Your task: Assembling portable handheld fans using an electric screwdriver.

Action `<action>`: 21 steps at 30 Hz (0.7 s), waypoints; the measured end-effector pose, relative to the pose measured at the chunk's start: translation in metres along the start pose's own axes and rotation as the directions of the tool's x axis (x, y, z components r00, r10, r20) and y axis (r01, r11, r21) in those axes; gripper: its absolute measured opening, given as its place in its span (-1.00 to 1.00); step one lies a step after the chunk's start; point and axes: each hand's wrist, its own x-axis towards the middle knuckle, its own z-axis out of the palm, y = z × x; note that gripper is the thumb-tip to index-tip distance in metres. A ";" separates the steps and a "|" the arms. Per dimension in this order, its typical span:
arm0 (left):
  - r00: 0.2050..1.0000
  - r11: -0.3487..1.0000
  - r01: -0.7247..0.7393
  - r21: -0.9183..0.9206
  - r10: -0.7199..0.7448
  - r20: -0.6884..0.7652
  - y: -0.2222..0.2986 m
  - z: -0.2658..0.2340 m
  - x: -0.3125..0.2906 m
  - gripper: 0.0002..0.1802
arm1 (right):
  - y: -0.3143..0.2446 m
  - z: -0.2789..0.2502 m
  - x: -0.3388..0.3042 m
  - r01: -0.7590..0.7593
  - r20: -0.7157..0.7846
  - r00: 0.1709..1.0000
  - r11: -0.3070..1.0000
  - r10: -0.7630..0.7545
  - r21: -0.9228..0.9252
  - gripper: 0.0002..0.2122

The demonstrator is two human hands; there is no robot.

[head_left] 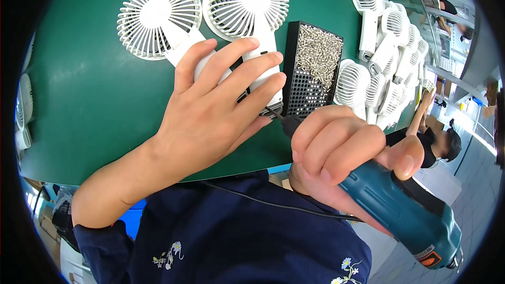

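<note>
Two white handheld fans lie side by side on the green table, a left fan (156,13) and a right fan (256,0). My left hand (208,102) spreads over their handles, its fingertips and thumb gripping the right fan's handle near its lower end. In my right hand (342,144) is a teal electric screwdriver (405,210), fingers wrapped around its front part. Its dark bit points at the lower end of the right fan's handle, beside my left thumb. Whether the bit sits in a screw is hidden by my fingers.
A black screw tray (292,47) with many small silver screws (318,52) lies right of the fans. Several more white fans (392,47) are piled farther right. Others show at the left edge. A cord (279,203) crosses before my shirt. A person (436,144) sits at far right.
</note>
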 end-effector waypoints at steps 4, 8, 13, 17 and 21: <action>1.000 1.000 -0.001 0.005 0.002 -0.013 0.000 -0.001 0.000 -0.44 | -0.001 0.002 0.002 -0.010 0.027 1.000 1.000 0.011 -0.016 -0.40; 1.000 1.000 -0.010 0.014 0.011 -0.019 0.000 0.001 0.001 -0.43 | 0.003 0.001 0.000 0.013 0.016 1.000 1.000 -0.013 0.010 -0.40; 1.000 1.000 0.005 0.005 -0.005 0.018 0.002 -0.004 0.001 -0.39 | -0.012 -0.008 0.005 0.089 -0.037 0.995 0.996 -0.089 0.001 -0.34; 0.998 0.999 -0.002 -0.045 0.004 0.056 0.001 -0.008 0.002 -0.33 | -0.014 -0.034 0.009 0.200 -0.105 0.974 0.980 -0.199 -0.005 -0.26; 0.999 0.999 -0.038 -0.024 0.038 0.016 -0.004 -0.013 -0.002 -0.32 | -0.007 -0.042 -0.005 0.204 -0.308 0.936 0.976 -0.171 0.076 -0.20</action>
